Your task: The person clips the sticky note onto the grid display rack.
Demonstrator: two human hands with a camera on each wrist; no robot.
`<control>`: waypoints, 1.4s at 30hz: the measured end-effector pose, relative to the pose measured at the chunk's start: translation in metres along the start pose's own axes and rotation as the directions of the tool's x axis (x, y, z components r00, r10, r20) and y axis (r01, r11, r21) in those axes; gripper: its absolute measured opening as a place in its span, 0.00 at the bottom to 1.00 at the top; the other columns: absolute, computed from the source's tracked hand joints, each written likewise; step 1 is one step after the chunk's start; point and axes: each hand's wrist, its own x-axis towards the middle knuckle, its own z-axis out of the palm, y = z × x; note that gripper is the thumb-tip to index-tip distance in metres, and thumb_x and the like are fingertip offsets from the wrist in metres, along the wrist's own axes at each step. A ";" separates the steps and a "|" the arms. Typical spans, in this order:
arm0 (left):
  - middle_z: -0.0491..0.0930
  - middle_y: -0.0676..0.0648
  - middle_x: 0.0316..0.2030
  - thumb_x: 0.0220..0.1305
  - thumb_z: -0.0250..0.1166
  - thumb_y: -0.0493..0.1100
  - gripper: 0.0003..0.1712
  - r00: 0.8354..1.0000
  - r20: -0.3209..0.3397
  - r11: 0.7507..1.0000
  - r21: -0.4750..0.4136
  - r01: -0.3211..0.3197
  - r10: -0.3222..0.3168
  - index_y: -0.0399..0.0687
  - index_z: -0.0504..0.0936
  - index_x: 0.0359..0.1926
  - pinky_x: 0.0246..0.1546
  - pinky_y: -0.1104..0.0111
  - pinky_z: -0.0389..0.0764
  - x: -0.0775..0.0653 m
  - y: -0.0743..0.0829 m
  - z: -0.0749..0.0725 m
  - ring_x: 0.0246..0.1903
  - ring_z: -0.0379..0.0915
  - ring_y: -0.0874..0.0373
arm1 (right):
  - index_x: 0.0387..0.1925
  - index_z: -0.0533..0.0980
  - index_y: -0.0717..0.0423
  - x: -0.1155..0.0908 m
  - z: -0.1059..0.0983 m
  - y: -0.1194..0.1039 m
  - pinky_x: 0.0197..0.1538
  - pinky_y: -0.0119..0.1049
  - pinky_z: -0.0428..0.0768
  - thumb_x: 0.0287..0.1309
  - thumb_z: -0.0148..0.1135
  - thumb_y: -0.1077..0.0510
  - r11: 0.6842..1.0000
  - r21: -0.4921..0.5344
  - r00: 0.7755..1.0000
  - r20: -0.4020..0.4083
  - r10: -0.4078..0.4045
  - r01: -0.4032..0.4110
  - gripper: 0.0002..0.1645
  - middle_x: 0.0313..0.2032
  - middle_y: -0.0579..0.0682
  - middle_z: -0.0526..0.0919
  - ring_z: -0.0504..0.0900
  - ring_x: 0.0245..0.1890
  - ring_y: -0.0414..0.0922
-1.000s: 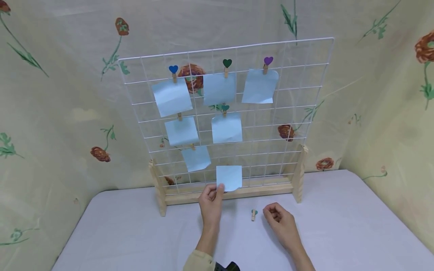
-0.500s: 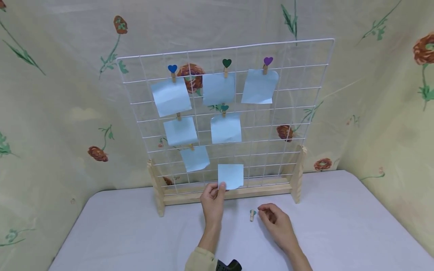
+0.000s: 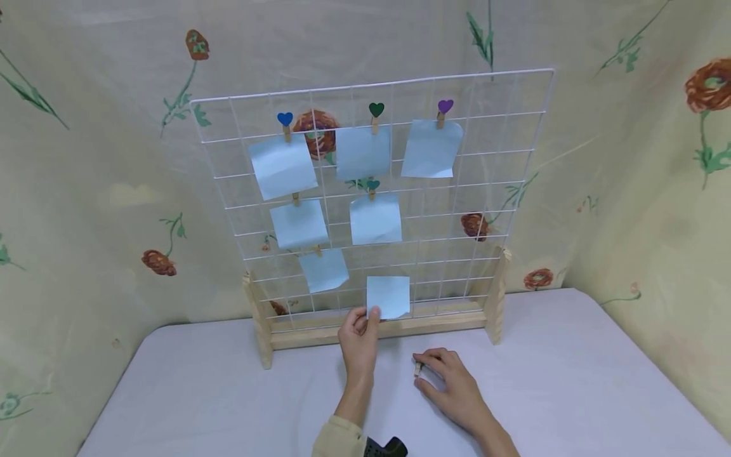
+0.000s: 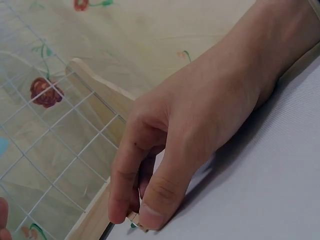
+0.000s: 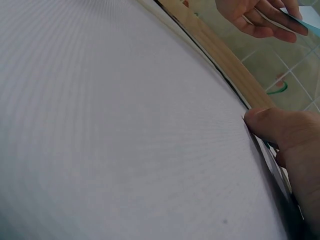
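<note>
Low in front of the white wire grid [image 3: 436, 254], my left hand [image 3: 358, 343] pinches a square blue paper note [image 3: 389, 297] by its lower left corner, thumb in front. The note stands upright above the wooden crossbar. My right hand [image 3: 451, 387] is down on the table, with thumb and index finger at either end of a small wooden clothespin [image 3: 418, 369]. In the left wrist view that clothespin [image 4: 134, 218] spans the space between the fingertip and thumb; the fingers partly hide it. The right wrist view shows my right thumb [image 5: 267, 122] close over the cloth.
Several blue notes [image 3: 375, 219] hang on the grid from heart-topped clothespins, such as a purple one [image 3: 445, 106]. A wooden base [image 3: 434, 325] with two uprights holds the grid. A white cloth covers the table [image 3: 200, 393]; a flower-patterned curtain [image 3: 114, 127] stands behind.
My right hand has moved left to the clothespin and brought its thumb and index finger around it. My left hand shifted slightly right and up with the note, then held there.
</note>
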 end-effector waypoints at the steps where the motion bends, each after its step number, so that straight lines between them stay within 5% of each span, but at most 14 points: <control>1: 0.85 0.38 0.31 0.60 0.65 0.44 0.13 1.000 0.000 1.000 -0.001 -0.002 0.002 0.36 0.80 0.38 0.29 0.76 0.77 0.000 0.000 0.000 0.34 0.81 0.49 | 0.50 0.79 0.44 0.000 0.000 0.000 0.50 0.45 0.76 0.48 0.72 0.54 1.000 0.001 1.000 0.004 0.001 -0.001 0.24 0.48 0.37 0.77 0.71 0.51 0.39; 12: 0.85 0.38 0.32 0.61 0.65 0.45 0.14 1.000 -0.001 1.000 0.001 0.001 -0.001 0.38 0.80 0.39 0.32 0.76 0.77 0.000 0.003 0.006 0.30 0.79 0.64 | 0.44 0.81 0.42 0.000 -0.001 -0.001 0.47 0.39 0.76 0.47 0.72 0.55 1.000 0.027 1.000 -0.012 0.012 -0.012 0.19 0.43 0.36 0.79 0.73 0.46 0.36; 20: 0.86 0.40 0.33 0.61 0.65 0.45 0.13 1.000 -0.016 1.000 -0.017 0.008 -0.008 0.38 0.80 0.39 0.34 0.75 0.78 0.005 0.004 0.008 0.36 0.82 0.48 | 0.43 0.81 0.41 0.001 -0.002 -0.003 0.49 0.42 0.76 0.56 0.65 0.55 0.998 0.061 0.999 -0.051 -0.012 0.016 0.11 0.42 0.36 0.79 0.76 0.47 0.38; 30: 0.86 0.40 0.32 0.61 0.65 0.45 0.13 0.999 -0.004 0.999 -0.030 0.034 -0.034 0.38 0.80 0.39 0.32 0.75 0.76 0.006 0.004 0.009 0.38 0.80 0.41 | 0.39 0.81 0.39 0.002 -0.004 0.000 0.49 0.38 0.78 0.62 0.59 0.52 0.986 0.143 0.996 -0.010 0.088 -0.085 0.07 0.38 0.31 0.79 0.79 0.43 0.34; 37: 0.86 0.40 0.33 0.61 0.65 0.45 0.14 0.999 0.000 0.998 -0.039 0.050 -0.050 0.38 0.80 0.39 0.33 0.75 0.76 0.009 0.003 0.008 0.38 0.80 0.44 | 0.36 0.78 0.47 0.004 -0.006 0.002 0.39 0.29 0.79 0.68 0.50 0.52 0.934 0.322 0.987 0.008 0.162 -0.156 0.11 0.28 0.37 0.81 0.80 0.31 0.32; 42: 0.85 0.39 0.34 0.61 0.65 0.44 0.14 0.998 0.004 0.998 -0.033 0.057 -0.057 0.37 0.80 0.39 0.32 0.75 0.76 0.009 0.002 0.009 0.37 0.80 0.47 | 0.42 0.73 0.54 0.003 -0.010 0.002 0.28 0.28 0.75 0.70 0.46 0.51 0.872 0.441 0.975 0.034 0.221 -0.213 0.13 0.21 0.43 0.74 0.72 0.21 0.34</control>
